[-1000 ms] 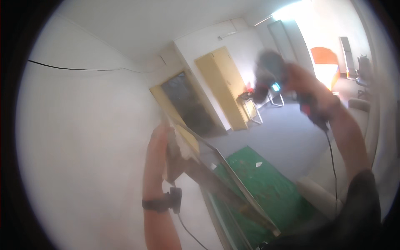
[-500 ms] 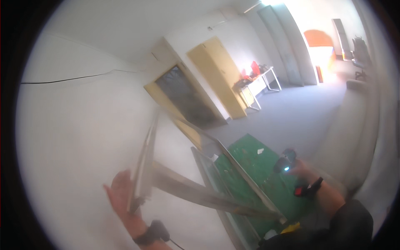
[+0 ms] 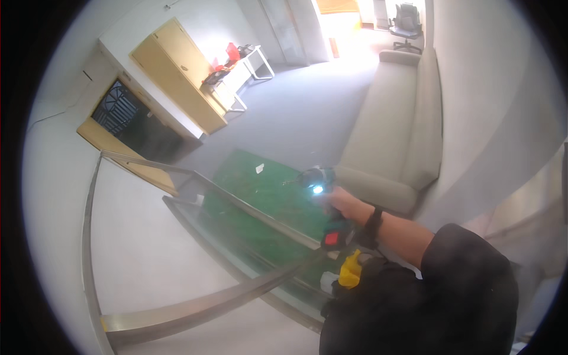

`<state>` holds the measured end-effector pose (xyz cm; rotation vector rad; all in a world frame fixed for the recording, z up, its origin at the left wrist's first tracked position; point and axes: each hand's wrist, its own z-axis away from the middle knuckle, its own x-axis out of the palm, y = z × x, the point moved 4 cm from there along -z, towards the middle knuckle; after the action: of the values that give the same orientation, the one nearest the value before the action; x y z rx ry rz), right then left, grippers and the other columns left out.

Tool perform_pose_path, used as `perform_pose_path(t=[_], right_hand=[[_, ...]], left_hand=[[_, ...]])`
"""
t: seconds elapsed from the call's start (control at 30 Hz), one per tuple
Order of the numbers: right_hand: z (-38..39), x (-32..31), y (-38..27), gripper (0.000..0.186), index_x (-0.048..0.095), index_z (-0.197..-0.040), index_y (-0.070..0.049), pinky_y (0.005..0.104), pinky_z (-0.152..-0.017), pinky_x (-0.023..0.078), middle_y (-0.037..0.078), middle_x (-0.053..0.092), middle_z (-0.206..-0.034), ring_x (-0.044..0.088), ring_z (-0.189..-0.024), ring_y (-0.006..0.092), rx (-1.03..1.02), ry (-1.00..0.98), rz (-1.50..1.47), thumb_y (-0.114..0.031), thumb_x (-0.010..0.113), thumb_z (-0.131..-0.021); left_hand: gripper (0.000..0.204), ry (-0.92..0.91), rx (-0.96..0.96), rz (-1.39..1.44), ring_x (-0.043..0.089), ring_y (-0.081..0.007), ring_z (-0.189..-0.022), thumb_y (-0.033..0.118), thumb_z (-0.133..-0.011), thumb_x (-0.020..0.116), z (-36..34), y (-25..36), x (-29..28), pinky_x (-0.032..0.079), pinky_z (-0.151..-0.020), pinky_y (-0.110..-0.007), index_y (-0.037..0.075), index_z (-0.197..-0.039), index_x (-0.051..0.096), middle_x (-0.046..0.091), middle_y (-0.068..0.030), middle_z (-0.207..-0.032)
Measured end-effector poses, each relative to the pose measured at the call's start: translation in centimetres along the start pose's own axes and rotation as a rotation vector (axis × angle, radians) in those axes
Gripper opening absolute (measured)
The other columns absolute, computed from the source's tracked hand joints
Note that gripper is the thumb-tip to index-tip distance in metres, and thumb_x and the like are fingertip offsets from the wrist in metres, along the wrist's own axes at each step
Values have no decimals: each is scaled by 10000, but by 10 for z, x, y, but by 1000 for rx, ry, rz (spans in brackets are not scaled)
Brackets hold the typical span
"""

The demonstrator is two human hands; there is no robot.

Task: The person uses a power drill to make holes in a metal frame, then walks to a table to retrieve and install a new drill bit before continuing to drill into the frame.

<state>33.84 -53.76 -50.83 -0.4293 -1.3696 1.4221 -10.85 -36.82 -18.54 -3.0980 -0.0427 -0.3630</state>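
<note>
My right hand (image 3: 349, 204) grips a cordless drill (image 3: 316, 176) by its handle. Its small lamp is lit, its thin bit points left, and a red-marked battery (image 3: 332, 238) sits at its base. My left hand is out of view. To the left of the drill stands a metal frame (image 3: 201, 310) of pale bars, tilted in the picture; one broad bar runs from the lower left toward the space below the drill. Behind the frame's long bar spreads a green surface (image 3: 254, 204) with a white scrap (image 3: 260, 168) on it.
A yellow item (image 3: 350, 270) and a white one (image 3: 328, 283) lie near my body. The beige sofa (image 3: 384, 118) stands along the right wall. Farther off are a yellow cabinet (image 3: 177, 71), a white-legged desk (image 3: 239, 77), a doorway (image 3: 127, 115) and an office chair (image 3: 406, 28).
The view has swung right and down. My left hand, earlier against an upright bar of the frame, has left the picture. My right hand still holds the lit drill.
</note>
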Motion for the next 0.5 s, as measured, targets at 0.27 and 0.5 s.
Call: perform_pose_path(t=[0.27, 0.5], right_hand=[[25, 24, -10, 253, 651, -868, -68, 299, -510, 479, 42, 625, -711, 595, -561, 149, 178, -305, -117, -298, 758, -879], [-44, 23, 26, 324, 630, -970, -98, 278, -533, 531, 19, 629, -731, 616, -591, 144, 753, -669, -312, -411, 699, -926]], left_hand=[[611, -1339, -819, 309, 570, -252, -1200, 54, -778, 765, 206, 8, 218, 433, -1063, -407, -9, -1336, 525, 610, -122, -1227], [512, -1395, -1051, 836, 552, -264, -1246, 40, -699, 814, 312, -3, 392, 422, -1070, -420, 43, -1171, 615, 606, -111, -1235]])
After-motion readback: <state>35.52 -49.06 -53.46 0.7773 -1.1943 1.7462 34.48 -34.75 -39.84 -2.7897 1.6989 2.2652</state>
